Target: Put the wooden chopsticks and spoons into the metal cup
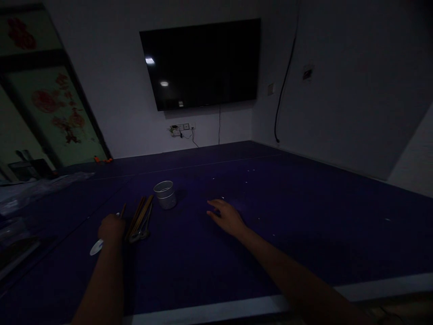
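Note:
My left hand (111,228) is closed at the left of the table, around what looks like a white spoon (96,247). The spoon's rounded end shows below the hand and a pale tip above it; the grip itself is hidden. A brown stick end (123,209) pokes out beyond the fingers, and I cannot tell whether it is held. To the right of this hand lie several wooden chopsticks (139,215) and metal spoons (145,234), side by side. Just past them stands an upright, ribbed metal-looking cup (165,195). My right hand (227,217) hovers low over the table, fingers apart, holding nothing.
The dark blue table (209,266) has a pale front edge and small white specks. Clear plastic wrapping (43,187) and a dark tray-like object (20,255) lie at the left. A television (203,65) hangs above wall sockets (182,127); a black cable (284,90) runs down the right wall.

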Motion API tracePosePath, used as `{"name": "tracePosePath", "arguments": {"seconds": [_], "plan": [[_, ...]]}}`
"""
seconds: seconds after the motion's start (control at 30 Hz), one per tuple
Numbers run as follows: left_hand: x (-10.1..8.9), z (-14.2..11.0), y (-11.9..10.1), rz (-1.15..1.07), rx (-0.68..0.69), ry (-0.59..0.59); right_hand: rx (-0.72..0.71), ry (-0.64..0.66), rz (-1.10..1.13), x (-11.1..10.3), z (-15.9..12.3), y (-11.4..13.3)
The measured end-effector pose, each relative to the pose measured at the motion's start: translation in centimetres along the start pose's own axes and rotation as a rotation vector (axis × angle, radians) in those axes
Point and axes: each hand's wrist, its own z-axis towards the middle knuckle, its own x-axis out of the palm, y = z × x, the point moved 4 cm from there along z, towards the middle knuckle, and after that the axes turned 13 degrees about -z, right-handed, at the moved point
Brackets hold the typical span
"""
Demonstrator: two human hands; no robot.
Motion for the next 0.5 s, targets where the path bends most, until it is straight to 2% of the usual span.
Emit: {"name": "tracePosePath", "arguments": {"seconds": [0.1, 0.2, 0.5], "plan": [[1.1, 0.2, -0.7, 0.129, -0.001, 0.1, -0.001, 0.014, -0.002, 0.1, 0.0, 0.0], [2.0, 0.3, -1.5, 0.13, 0.03, 0.172, 0.007, 0.01, -0.002, 0.3, 0.1, 0.0], [1.8, -0.3, -2.5, 0.066, 0.06, 0.159, -0.002, 0.003, -0.003, 0.4, 0.1, 0.0]]}}
